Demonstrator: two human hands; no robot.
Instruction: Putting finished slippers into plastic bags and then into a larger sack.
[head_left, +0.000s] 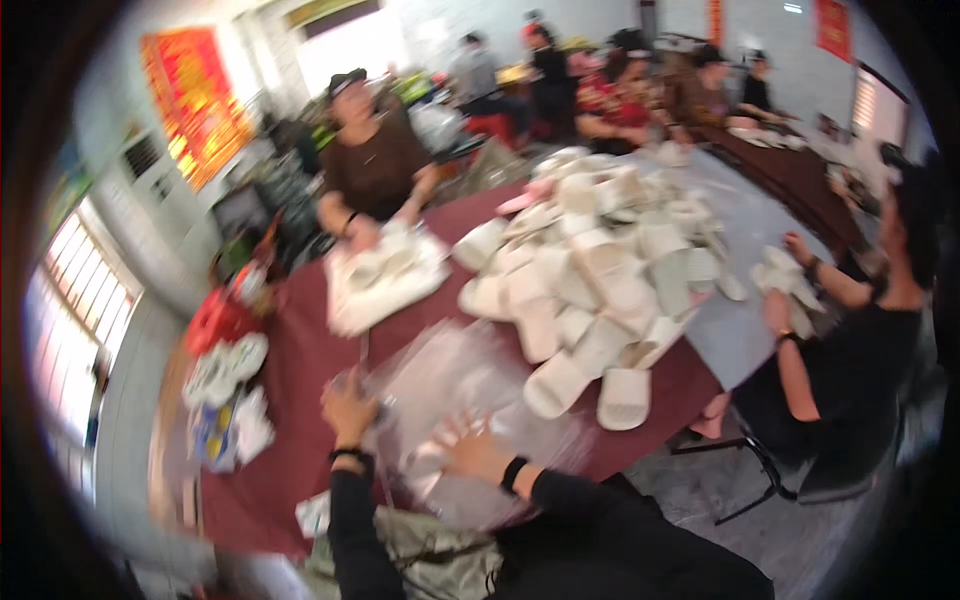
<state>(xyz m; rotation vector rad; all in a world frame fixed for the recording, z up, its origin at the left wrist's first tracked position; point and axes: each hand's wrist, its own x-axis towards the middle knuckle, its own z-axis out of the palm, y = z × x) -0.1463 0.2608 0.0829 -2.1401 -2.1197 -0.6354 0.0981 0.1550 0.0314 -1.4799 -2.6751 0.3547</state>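
A loose stack of clear plastic bags (440, 375) lies on the dark red tabletop in front of me. My right hand (472, 450) rests on the bags with its fingers spread flat. At their left edge is my left hand (350, 408), fingers bent; blur hides whether they grip the plastic. Beyond the bags, to the right, rises a big heap of cream and white slippers (600, 260), with a pink slipper (527, 195) at its far left side.
Across the table a person (375, 160) handles pale slippers on white sheets (385, 300). Another person (840, 330) at the right holds slippers. White shoes (225, 370) and a red bag (222, 318) lie along the left edge. Olive cloth (430, 550) lies below my hands. Several people sit farther back.
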